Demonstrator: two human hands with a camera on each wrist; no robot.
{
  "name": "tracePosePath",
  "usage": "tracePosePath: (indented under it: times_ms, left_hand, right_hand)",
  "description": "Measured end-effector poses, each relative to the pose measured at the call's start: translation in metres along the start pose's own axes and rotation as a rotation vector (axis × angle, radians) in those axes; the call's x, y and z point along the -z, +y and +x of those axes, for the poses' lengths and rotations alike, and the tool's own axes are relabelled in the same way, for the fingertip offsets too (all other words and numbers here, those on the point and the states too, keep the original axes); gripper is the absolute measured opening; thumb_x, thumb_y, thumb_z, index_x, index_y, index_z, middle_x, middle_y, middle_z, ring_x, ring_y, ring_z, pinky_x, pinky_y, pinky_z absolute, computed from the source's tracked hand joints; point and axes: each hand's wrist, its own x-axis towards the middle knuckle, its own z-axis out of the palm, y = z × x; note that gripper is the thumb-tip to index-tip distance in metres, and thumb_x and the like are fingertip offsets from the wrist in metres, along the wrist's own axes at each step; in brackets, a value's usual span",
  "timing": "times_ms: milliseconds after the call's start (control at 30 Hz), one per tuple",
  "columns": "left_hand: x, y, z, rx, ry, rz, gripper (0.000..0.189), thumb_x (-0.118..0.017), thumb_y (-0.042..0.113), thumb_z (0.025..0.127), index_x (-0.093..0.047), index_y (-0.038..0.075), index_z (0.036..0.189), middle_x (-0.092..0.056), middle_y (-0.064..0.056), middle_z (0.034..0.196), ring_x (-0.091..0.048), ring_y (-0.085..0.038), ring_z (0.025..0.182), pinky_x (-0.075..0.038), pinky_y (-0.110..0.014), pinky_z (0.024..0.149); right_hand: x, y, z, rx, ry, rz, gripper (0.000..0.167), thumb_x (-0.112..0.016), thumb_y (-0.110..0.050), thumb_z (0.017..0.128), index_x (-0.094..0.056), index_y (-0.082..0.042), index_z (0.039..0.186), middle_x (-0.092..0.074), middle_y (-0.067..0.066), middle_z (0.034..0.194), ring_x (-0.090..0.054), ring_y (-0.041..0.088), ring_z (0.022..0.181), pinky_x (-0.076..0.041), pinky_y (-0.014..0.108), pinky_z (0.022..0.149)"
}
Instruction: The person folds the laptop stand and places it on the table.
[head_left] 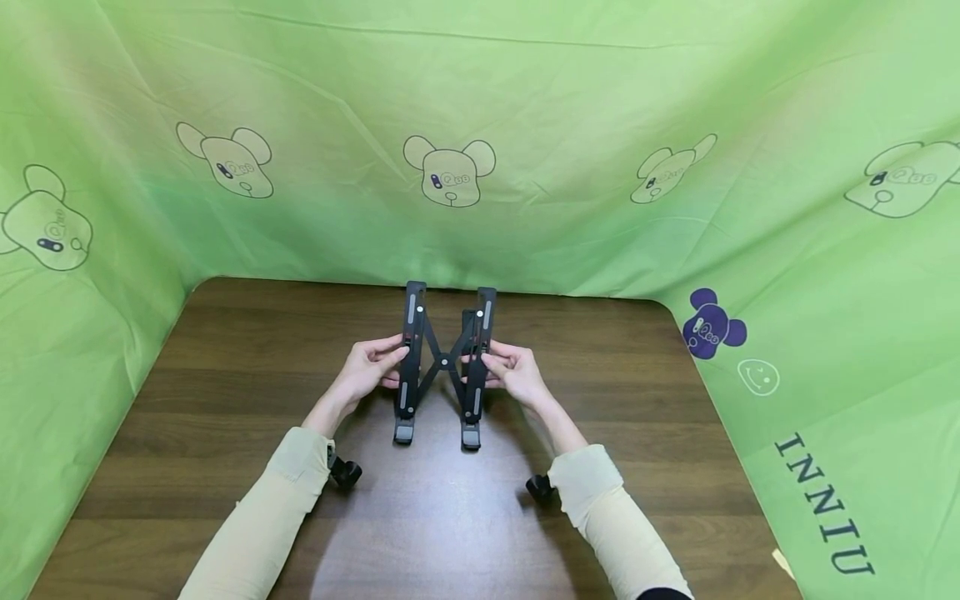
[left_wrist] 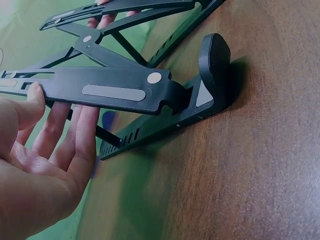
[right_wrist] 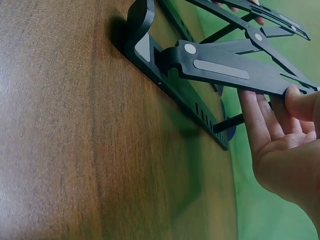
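A black folding laptop stand (head_left: 445,362) is spread open on the table, its cross bars forming an X. My left hand (head_left: 369,367) holds the stand's left arm, thumb on top and fingers beneath; the left wrist view shows that arm (left_wrist: 115,90) raised above its slotted base bar. On the other side, my right hand (head_left: 517,373) pinches the right arm (right_wrist: 225,70) the same way. Grey pads line both arms. Upturned front hooks (head_left: 403,431) sit at the near ends, low by the tabletop.
The wooden table (head_left: 247,367) has a green cloth (head_left: 555,233) with printed bear heads rising behind it and at both sides. Black wrist-camera mounts (head_left: 347,473) stick out from both sleeves. A small pale piece (head_left: 782,563) lies at the table's right edge.
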Motion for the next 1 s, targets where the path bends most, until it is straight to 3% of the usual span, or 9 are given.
tracePosePath:
  times_ms: [300,600,1000]
  left_hand:
    - [0.0003,-0.0015,0.0003,-0.002,0.004,0.001,0.052,-0.060,0.013,0.114,-0.048,-0.002,0.162,-0.065,-0.036,0.139,-0.074,-0.004,0.070,-0.066,-0.022,0.072]
    - [0.0004,0.0001,-0.0004,0.000,0.011,0.018,0.052,-0.061,0.014,0.114,-0.049,-0.001,0.162,-0.066,-0.035,0.140,-0.074,-0.004,0.070,-0.067,-0.022,0.072]
    - [-0.0043,-0.0003,-0.0011,0.005,0.033,0.029,0.050,-0.061,0.010,0.113,-0.050,-0.004,0.160,-0.066,-0.038,0.137,-0.071,-0.005,0.064,-0.067,-0.023,0.067]
  right_hand:
    - [0.0004,0.0018,0.0004,-0.001,-0.019,-0.010,0.049,-0.053,-0.001,0.114,-0.047,0.008,0.161,-0.063,0.040,0.137,-0.086,0.018,0.092,-0.069,0.039,0.090]
    - [-0.0009,0.0018,0.0024,-0.023,-0.015,-0.014,0.050,-0.053,-0.001,0.114,-0.045,0.006,0.162,-0.064,0.038,0.135,-0.085,0.013,0.088,-0.069,0.037,0.089]
    - [-0.0059,0.0049,0.0020,0.006,-0.002,-0.025,0.047,-0.055,-0.002,0.113,-0.050,0.005,0.160,-0.066,0.039,0.133,-0.085,0.016,0.095,-0.069,0.039,0.087]
